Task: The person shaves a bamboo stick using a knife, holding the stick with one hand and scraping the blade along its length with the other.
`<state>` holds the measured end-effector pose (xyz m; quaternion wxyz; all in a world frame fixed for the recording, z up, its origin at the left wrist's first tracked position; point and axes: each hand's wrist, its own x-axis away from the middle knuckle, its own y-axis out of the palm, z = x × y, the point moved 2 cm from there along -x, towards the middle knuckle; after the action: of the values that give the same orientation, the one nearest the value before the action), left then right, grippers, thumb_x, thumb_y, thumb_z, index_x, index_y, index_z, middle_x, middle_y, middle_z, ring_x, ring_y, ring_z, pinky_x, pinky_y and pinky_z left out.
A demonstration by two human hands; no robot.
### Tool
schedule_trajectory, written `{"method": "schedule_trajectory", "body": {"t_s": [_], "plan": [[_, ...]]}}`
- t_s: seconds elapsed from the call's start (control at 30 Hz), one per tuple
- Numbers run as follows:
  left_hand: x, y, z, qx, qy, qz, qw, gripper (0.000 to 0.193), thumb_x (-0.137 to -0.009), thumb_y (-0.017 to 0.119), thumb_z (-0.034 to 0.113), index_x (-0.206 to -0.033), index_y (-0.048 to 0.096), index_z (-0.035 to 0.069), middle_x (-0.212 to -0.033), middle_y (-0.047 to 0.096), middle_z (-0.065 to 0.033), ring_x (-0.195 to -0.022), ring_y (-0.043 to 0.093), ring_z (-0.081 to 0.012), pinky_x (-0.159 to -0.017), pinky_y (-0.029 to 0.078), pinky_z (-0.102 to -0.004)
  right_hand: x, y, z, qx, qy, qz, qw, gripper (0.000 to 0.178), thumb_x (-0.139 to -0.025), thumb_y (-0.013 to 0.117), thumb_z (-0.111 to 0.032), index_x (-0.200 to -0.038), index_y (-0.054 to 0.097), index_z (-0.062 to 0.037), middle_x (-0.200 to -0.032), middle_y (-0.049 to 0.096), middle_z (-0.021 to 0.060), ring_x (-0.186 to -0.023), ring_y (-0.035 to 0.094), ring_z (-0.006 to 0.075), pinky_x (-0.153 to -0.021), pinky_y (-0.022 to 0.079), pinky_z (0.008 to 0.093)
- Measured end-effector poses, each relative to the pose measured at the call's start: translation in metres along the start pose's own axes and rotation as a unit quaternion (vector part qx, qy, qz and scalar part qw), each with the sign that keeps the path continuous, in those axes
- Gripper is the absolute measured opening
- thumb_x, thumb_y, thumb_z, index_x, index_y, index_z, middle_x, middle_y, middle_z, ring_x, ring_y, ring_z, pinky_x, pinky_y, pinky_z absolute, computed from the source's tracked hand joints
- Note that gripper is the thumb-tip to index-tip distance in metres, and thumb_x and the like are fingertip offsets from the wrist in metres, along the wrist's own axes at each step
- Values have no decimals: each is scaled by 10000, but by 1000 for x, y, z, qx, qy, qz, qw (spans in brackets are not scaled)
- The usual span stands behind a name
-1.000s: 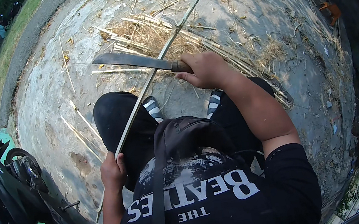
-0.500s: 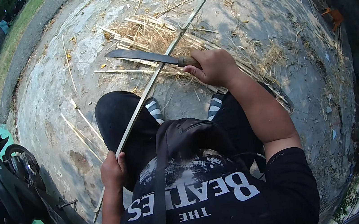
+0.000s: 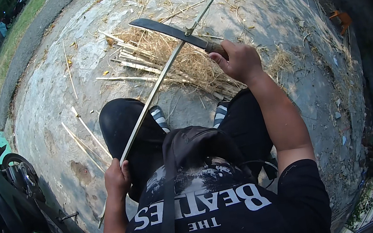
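A long, pale green bamboo strip (image 3: 152,97) slants up from lower left to far right, passing over my bent left knee. Near its lower part, my left hand (image 3: 117,177) is closed around it. My right hand (image 3: 239,62) grips the wooden handle of a machete (image 3: 160,28), whose dark curved blade lies across the strip toward its far end. Just beyond the blade, a small curl of shaving (image 3: 189,31) stands up on the strip.
Beyond my feet lies a heap of fine shavings (image 3: 180,65) with several split strips (image 3: 134,62). More thin strips (image 3: 86,125) rest on the concrete at left. A motorcycle (image 3: 18,195) stands at the lower left, and an orange object (image 3: 343,19) is at the far right.
The machete has slid away from me and to the right along the strip, and a shaving curl now shows at its blade. My left hand has stayed nearly in place.
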<state>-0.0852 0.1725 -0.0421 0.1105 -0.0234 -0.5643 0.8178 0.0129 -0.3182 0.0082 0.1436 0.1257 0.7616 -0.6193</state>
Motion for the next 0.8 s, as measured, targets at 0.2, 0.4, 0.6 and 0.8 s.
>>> {"method": "schedule_trajectory", "body": {"t_s": [0.2, 0.4, 0.6, 0.8], "plan": [[0, -5, -3, -8, 4, -5, 1000, 539, -1052, 484, 517, -828, 491, 27, -711, 585, -274, -730, 595, -538, -596, 448, -575, 6, 3, 11, -111, 86, -137, 981, 551, -998, 538, -606, -892, 626, -72, -764, 678, 192, -753, 687, 398, -662, 528, 489], [-2, -5, 1, 3, 10, -5, 1000, 487, -1047, 525, 471, -831, 489, 36, -714, 589, -266, -729, 598, -530, -592, 449, -569, 6, 4, 0, -115, 68, -126, 983, 572, -1003, 526, -608, -884, 628, -59, -760, 676, 188, -762, 677, 415, -683, 520, 497], [0, -1, -6, 1, 22, 3, 1000, 474, -1045, 533, 459, -830, 487, 40, -707, 587, -261, -725, 598, -528, -586, 449, -567, 11, -16, -30, -32, -151, -102, 983, 519, -939, 633, -589, -811, 574, -89, -683, 641, 121, -661, 666, 373, -599, 516, 478], [-9, 5, -9, -3, 48, 23, 999, 449, -1043, 547, 431, -829, 488, 41, -698, 584, -262, -712, 598, -527, -578, 447, -570, -5, -12, 41, 89, -132, -4, 987, 493, -945, 632, -569, -846, 608, -87, -717, 677, 120, -683, 698, 325, -615, 547, 443]]}}
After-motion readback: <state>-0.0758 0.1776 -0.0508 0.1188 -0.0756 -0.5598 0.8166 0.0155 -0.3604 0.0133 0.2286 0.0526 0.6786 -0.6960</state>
